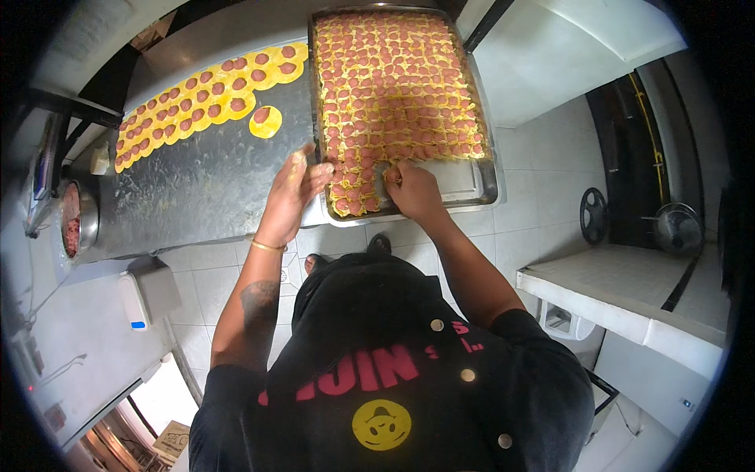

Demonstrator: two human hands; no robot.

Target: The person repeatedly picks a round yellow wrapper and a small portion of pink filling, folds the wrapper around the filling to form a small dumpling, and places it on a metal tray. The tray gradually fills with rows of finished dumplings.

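Observation:
A metal tray (490, 189) holds rows of small open-topped dumplings (393, 86), yellow wrappers around pink meat filling. My right hand (413, 191) is inside the tray's near part, its fingers closed around a dumpling mostly hidden by them, beside the front end of the rows. Over the tray's left rim, my left hand (296, 185) is open, fingers apart and nothing visible in it. Left of the tray, overlapping round yellow wrappers (169, 140) lie on the dark worktop, each topped with a ball of meat. One separate wrapper (271, 124) with a meat ball lies nearer the tray.
A metal bowl of minced meat (72, 224) stands at the worktop's left end. The grey worktop (212, 181) has flour smears. On the right is a white counter (629, 287) with a metal strainer (678, 228) near its far edge. A white bin (149, 295) is below left.

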